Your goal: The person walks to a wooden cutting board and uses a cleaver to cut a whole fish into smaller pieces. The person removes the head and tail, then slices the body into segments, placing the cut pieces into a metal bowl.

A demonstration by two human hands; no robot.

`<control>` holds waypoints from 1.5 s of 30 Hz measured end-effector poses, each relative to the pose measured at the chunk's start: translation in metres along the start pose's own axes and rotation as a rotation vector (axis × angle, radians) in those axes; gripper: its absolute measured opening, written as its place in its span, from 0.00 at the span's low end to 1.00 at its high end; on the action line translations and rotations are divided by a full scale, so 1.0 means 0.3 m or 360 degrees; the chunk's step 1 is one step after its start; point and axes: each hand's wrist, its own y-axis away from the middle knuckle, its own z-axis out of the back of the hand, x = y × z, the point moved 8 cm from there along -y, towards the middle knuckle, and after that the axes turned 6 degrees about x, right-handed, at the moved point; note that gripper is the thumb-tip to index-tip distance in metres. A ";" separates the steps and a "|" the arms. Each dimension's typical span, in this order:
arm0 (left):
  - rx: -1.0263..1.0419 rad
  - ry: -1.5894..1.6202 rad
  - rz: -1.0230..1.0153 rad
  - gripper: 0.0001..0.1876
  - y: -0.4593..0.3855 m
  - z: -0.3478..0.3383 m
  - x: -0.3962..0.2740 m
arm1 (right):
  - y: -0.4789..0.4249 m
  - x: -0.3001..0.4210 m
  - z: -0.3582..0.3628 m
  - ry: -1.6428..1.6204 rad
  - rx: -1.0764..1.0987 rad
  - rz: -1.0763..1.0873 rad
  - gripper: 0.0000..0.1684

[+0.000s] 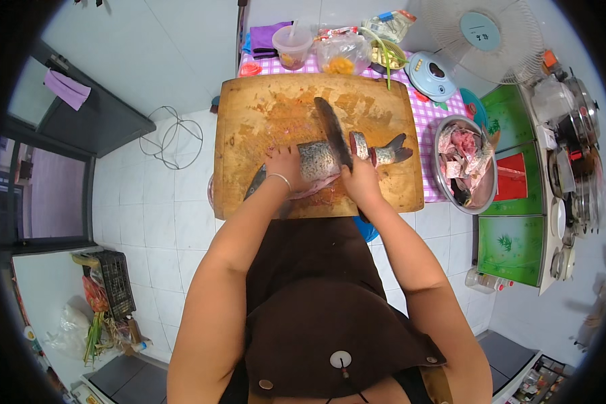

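Note:
A large scaly fish [315, 159] lies across a thick wooden cutting board [262, 111], its dark head at the left. My left hand [285, 166] grips the fish just behind the head, fingers over its back. In my right hand [362, 182] is the handle of a large knife [333, 126]. The dark blade points away from me and stands at the cut end of the body, its lower edge hidden against the fish. Right of the blade is a cut fish slice [358, 144], and beyond it the severed tail piece [391, 151].
A metal bowl [438, 171] of fish pieces stands right of the board on a checked tablecloth [429, 118]. Behind the board are a plastic tub [293, 48], a plastic bag [338, 53] and a basket of cut vegetables [388, 55]. A fan [480, 33] stands at the back right.

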 end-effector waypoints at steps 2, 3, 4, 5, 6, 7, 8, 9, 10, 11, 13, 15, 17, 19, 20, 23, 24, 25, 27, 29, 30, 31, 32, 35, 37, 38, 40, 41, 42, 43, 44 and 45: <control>-0.0039 0.0084 -0.0003 0.55 0.018 -0.001 0.010 | -0.017 -0.069 -0.123 0.0119 0.0139 -0.0033 0.16; -0.0040 0.0030 0.0011 0.52 0.010 -0.010 0.017 | -0.028 -0.060 -0.161 0.0188 0.0212 -0.0032 0.16; -0.0041 -0.0023 0.0025 0.50 -0.006 -0.029 0.018 | -0.025 -0.078 -0.177 0.0168 0.0200 -0.0177 0.16; -0.0041 -0.0077 0.0039 0.47 -0.018 -0.041 0.019 | -0.036 -0.077 -0.183 0.0180 0.0214 -0.0177 0.16; -0.0050 -0.0074 0.0034 0.45 -0.022 -0.043 0.020 | -0.046 -0.080 -0.190 0.0192 0.0235 -0.0175 0.16; -0.0059 -0.0071 0.0027 0.43 -0.027 -0.042 0.021 | -0.054 -0.081 -0.193 0.0203 0.0256 -0.0174 0.17; -0.0068 -0.0070 0.0017 0.41 -0.030 -0.043 0.020 | -0.058 -0.083 -0.192 0.0191 0.0269 -0.0169 0.16; -0.0046 -0.0055 0.0019 0.41 -0.031 -0.040 0.017 | -0.065 -0.071 -0.173 0.0180 0.0270 -0.0165 0.15; -0.0023 -0.0042 0.0017 0.40 -0.031 -0.034 0.012 | -0.071 -0.055 -0.157 0.0169 0.0270 -0.0164 0.14; -0.0001 -0.0029 0.0013 0.39 -0.034 -0.029 0.009 | -0.076 -0.024 -0.118 0.0182 0.0168 -0.0091 0.14; -0.0098 -0.0018 -0.0049 0.38 -0.066 -0.054 0.021 | -0.056 0.152 0.017 0.0199 -0.0001 0.0061 0.14; -0.0094 -0.0002 -0.0033 0.38 -0.075 -0.089 0.039 | -0.084 0.255 0.119 0.0022 -0.0130 0.0185 0.14; -0.0034 0.0017 0.0051 0.37 -0.067 -0.066 0.060 | -0.063 0.376 0.216 -0.0431 -0.0186 0.0159 0.14; -0.0025 0.0010 0.0057 0.36 -0.063 -0.060 0.046 | -0.065 0.324 0.159 -0.0270 -0.0193 0.0091 0.15; -0.0028 0.0001 0.0049 0.36 -0.056 -0.052 0.027 | -0.082 0.177 0.031 0.0010 -0.0156 0.0006 0.15; -0.0151 -0.0144 -0.0024 0.35 -0.059 -0.055 -0.006 | -0.082 -0.100 -0.233 0.0308 0.0172 -0.0214 0.14; -0.0135 -0.0134 -0.0003 0.35 -0.063 -0.059 0.001 | -0.098 -0.099 -0.237 0.0313 0.0216 -0.0214 0.14; -0.0118 -0.0126 0.0015 0.35 -0.071 -0.061 0.009 | -0.130 -0.096 -0.239 0.0318 0.0258 -0.0216 0.14; -0.0089 -0.0078 0.0041 0.35 -0.071 -0.062 0.022 | -0.135 -0.094 -0.224 0.0120 0.0363 -0.0352 0.15; -0.0060 0.0002 0.0065 0.35 -0.065 -0.053 0.047 | -0.113 -0.083 -0.188 -0.0287 0.0498 -0.0612 0.18; -0.0024 0.0023 0.0006 0.35 -0.062 -0.051 0.018 | -0.110 -0.304 -0.293 -0.0954 0.0510 -0.0769 0.17; 0.0011 0.0063 0.0002 0.35 -0.073 -0.049 0.028 | -0.114 -0.305 -0.298 -0.0961 0.0477 -0.0763 0.17; 0.0045 0.0101 -0.0012 0.35 -0.077 -0.049 0.030 | -0.106 -0.295 -0.294 -0.0968 0.0435 -0.0760 0.17; -0.0023 0.0157 -0.0034 0.36 -0.085 -0.042 0.026 | -0.131 -0.184 -0.203 -0.0206 0.0387 -0.0473 0.18; -0.0099 0.0035 0.0021 0.35 -0.078 -0.040 0.023 | -0.132 -0.008 -0.092 0.0041 0.0371 -0.0330 0.18; -0.0132 -0.0030 0.0034 0.35 -0.079 -0.039 0.016 | -0.153 0.003 -0.043 0.0158 -0.0031 -0.0001 0.16; -0.0094 0.0045 0.0030 0.34 -0.085 -0.046 0.036 | -0.163 0.122 0.052 -0.0128 -0.0070 0.0040 0.17; -0.0069 0.0085 0.0023 0.34 -0.083 -0.051 0.043 | -0.158 0.186 0.104 -0.0269 -0.0085 0.0051 0.17; -0.0047 0.0095 0.0037 0.34 -0.078 -0.054 0.049 | -0.145 0.230 0.130 -0.0307 -0.0112 0.0052 0.17; -0.0030 0.0104 0.0059 0.33 -0.074 -0.051 0.057 | -0.130 0.278 0.141 -0.0349 -0.0137 0.0061 0.17; -0.0014 0.0116 0.0087 0.33 -0.075 -0.054 0.068 | -0.129 0.306 0.133 -0.0391 -0.0157 0.0074 0.17; -0.0022 0.0053 0.0052 0.33 -0.075 -0.049 0.043 | -0.151 0.208 0.048 -0.0186 -0.0188 0.0021 0.16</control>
